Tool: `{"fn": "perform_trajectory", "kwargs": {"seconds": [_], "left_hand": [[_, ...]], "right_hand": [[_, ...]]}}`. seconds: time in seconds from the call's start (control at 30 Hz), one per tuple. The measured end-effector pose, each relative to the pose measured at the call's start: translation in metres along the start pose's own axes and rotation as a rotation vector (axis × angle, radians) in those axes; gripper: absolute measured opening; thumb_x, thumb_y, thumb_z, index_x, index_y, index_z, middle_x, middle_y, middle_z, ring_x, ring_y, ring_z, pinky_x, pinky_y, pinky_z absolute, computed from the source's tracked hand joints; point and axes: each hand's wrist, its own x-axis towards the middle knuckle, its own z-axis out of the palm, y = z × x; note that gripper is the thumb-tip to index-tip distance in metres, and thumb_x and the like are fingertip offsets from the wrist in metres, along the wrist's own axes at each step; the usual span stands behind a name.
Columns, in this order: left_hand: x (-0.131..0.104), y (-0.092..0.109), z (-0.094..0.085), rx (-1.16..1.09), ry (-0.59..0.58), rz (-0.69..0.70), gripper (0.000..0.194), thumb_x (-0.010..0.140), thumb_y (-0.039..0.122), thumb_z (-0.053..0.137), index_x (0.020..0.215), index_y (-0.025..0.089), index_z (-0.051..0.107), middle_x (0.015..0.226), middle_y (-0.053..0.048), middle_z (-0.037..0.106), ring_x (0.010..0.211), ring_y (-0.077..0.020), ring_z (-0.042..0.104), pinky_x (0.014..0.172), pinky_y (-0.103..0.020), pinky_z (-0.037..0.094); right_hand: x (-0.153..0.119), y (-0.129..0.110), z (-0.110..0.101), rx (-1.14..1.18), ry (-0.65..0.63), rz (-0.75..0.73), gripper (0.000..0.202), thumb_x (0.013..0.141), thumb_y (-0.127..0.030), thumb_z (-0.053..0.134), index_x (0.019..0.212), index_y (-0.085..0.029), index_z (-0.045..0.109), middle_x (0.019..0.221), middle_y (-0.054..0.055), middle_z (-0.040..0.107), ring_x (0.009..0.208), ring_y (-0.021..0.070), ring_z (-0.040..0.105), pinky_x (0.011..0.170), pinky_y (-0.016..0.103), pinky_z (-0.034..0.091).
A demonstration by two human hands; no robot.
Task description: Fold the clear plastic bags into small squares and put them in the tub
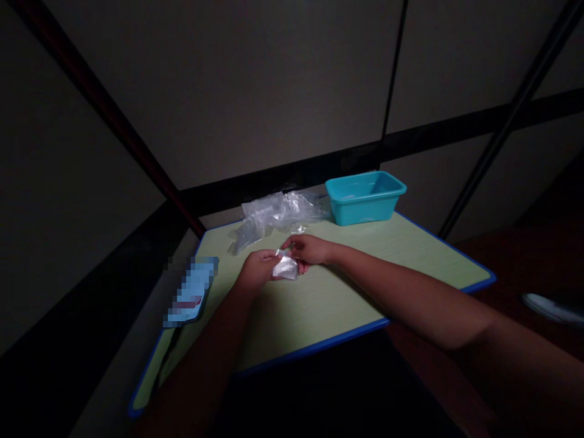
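Observation:
A small clear plastic bag (286, 267) is held between my two hands above the middle of the table. My left hand (259, 267) grips its left side, thumb on top. My right hand (310, 250) pinches its upper right part with bent fingers. Whatever the bag contains is too small to tell. Just behind my hands lies a loose heap of clear plastic bags (283, 213), crumpled and shiny. To the right of the heap stands a turquoise plastic basket (365, 207), with something pale and hard to make out inside.
The pale green table (319, 322) has a blue edge. At its left side lies a blurred-out light blue object (191, 292), with a dark cable running toward the front. Panelled walls rise behind and left. A shoe (552, 307) shows on the floor at right.

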Motion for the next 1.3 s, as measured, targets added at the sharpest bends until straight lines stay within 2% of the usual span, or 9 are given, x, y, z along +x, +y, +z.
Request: {"fn": "perform_trajectory", "kwargs": {"seconds": [0.13, 0.27, 0.67, 0.77, 0.87, 0.97, 1.03, 1.13, 1.3], "left_hand": [[0.003, 0.0, -0.007, 0.131, 0.04, 0.072, 0.018, 0.069, 0.021, 0.061, 0.084, 0.011, 0.062, 0.055, 0.004, 0.057, 0.04, -0.0081, 0.049, 0.036, -0.018, 0.037], [0.007, -0.003, -0.014, 0.237, 0.115, 0.107, 0.023, 0.073, 0.021, 0.056, 0.095, 0.012, 0.058, 0.061, 0.003, 0.058, 0.04, -0.0071, 0.048, 0.037, -0.017, 0.037], [0.007, -0.009, -0.021, 0.609, 0.101, 0.144, 0.018, 0.075, 0.023, 0.056, 0.09, 0.015, 0.06, 0.054, 0.006, 0.052, 0.041, -0.0111, 0.051, 0.045, -0.022, 0.038], [0.01, -0.013, -0.023, 0.67, 0.069, 0.201, 0.023, 0.074, 0.025, 0.058, 0.094, 0.015, 0.059, 0.063, 0.003, 0.057, 0.051, -0.0133, 0.057, 0.051, -0.023, 0.042], [0.013, -0.014, -0.026, 0.785, 0.033, 0.406, 0.032, 0.069, 0.027, 0.064, 0.098, 0.017, 0.061, 0.088, -0.004, 0.064, 0.082, -0.0192, 0.061, 0.072, -0.029, 0.047], [0.014, -0.013, -0.03, 0.936, -0.033, 0.57, 0.048, 0.068, 0.034, 0.067, 0.113, 0.019, 0.059, 0.121, -0.009, 0.058, 0.117, -0.0263, 0.047, 0.098, -0.039, 0.036], [0.012, -0.012, -0.031, 1.029, -0.102, 0.549, 0.057, 0.075, 0.04, 0.06, 0.127, 0.021, 0.05, 0.14, -0.01, 0.042, 0.132, -0.0283, 0.03, 0.105, -0.044, 0.024], [0.009, -0.012, -0.031, 1.129, -0.237, 0.436, 0.059, 0.086, 0.044, 0.043, 0.141, 0.025, 0.032, 0.151, -0.007, 0.02, 0.139, -0.0276, 0.007, 0.107, -0.05, 0.016], [0.01, -0.017, -0.03, 1.202, -0.327, 0.347, 0.067, 0.086, 0.054, 0.038, 0.144, 0.026, 0.02, 0.152, -0.007, 0.008, 0.139, -0.0284, -0.002, 0.106, -0.051, 0.016]], "right_hand": [[0.002, 0.003, 0.002, -0.012, 0.018, -0.008, 0.024, 0.086, -0.003, 0.039, 0.106, -0.014, 0.047, 0.042, -0.009, 0.048, 0.036, 0.0105, 0.052, 0.038, 0.019, 0.045], [0.002, 0.004, 0.005, -0.045, 0.069, -0.015, 0.03, 0.081, 0.0, 0.04, 0.105, -0.015, 0.048, 0.045, -0.01, 0.047, 0.034, 0.0098, 0.051, 0.035, 0.017, 0.042], [0.001, 0.001, 0.012, -0.223, 0.163, -0.021, 0.025, 0.082, -0.003, 0.045, 0.102, -0.017, 0.048, 0.049, -0.009, 0.048, 0.035, 0.0097, 0.051, 0.033, 0.017, 0.04], [0.002, 0.002, 0.012, -0.291, 0.18, -0.028, 0.023, 0.082, -0.006, 0.048, 0.102, -0.018, 0.048, 0.053, -0.008, 0.05, 0.036, 0.0091, 0.051, 0.034, 0.017, 0.039], [0.001, 0.003, 0.012, -0.341, 0.195, -0.056, 0.023, 0.081, -0.007, 0.05, 0.101, -0.018, 0.049, 0.058, -0.006, 0.053, 0.037, 0.0085, 0.052, 0.034, 0.016, 0.038], [0.0, 0.003, 0.011, -0.38, 0.198, -0.065, 0.023, 0.08, -0.008, 0.051, 0.102, -0.018, 0.049, 0.061, -0.005, 0.055, 0.037, 0.008, 0.052, 0.034, 0.016, 0.037], [0.0, 0.002, 0.011, -0.396, 0.195, -0.06, 0.024, 0.08, -0.009, 0.051, 0.102, -0.018, 0.049, 0.063, -0.004, 0.057, 0.037, 0.008, 0.052, 0.034, 0.016, 0.037], [-0.001, 0.001, 0.012, -0.41, 0.197, -0.056, 0.024, 0.08, -0.009, 0.05, 0.102, -0.017, 0.05, 0.067, -0.001, 0.06, 0.038, 0.0092, 0.054, 0.035, 0.017, 0.038], [-0.002, 0.0, 0.011, -0.416, 0.182, -0.041, 0.024, 0.08, -0.01, 0.05, 0.103, -0.016, 0.05, 0.07, 0.002, 0.063, 0.04, 0.0102, 0.055, 0.037, 0.018, 0.04]]}}
